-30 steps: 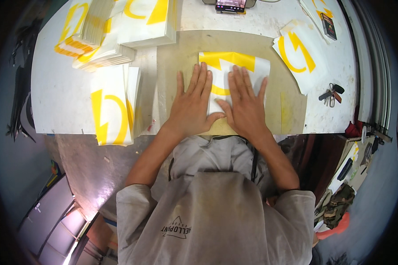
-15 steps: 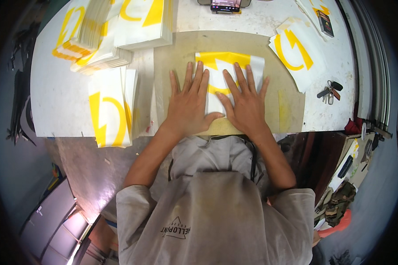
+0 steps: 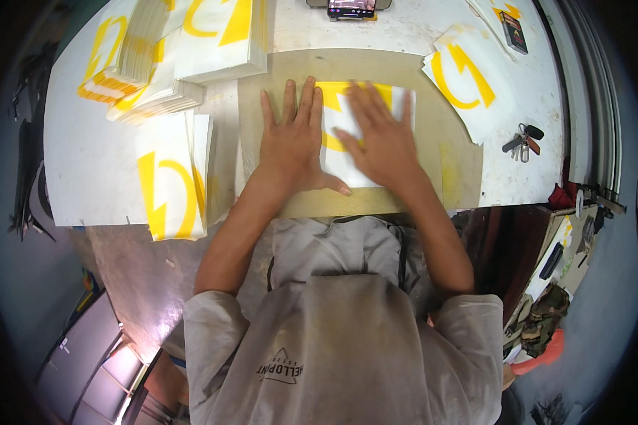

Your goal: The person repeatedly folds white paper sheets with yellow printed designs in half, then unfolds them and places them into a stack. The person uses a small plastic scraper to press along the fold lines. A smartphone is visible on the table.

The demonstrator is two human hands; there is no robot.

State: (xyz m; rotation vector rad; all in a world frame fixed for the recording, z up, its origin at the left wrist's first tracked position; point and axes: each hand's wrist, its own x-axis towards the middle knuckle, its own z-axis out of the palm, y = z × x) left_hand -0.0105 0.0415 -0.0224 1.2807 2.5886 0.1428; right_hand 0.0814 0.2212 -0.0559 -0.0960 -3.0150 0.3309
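A white sheet with yellow printed shapes lies flat on a tan board in front of me; it looks folded, with its far edge straight. My left hand rests with fingers spread along the sheet's left edge, mostly on the board, thumb pointing toward the near edge. Across the sheet's middle and right side lies my right hand, palm down and fingers stretched out, a little smeared by motion. It covers much of the print. Neither hand grips anything.
Stacks of similar white and yellow pieces stand at the far left, with a smaller pile overhanging the near edge. More sheets lie at right, near keys and a small dark box. A phone stands at the back.
My right hand has slid over the sheet toward the left and its far edge. That edge, uneven before, now lies straighter. My left hand stays flat by the left edge.
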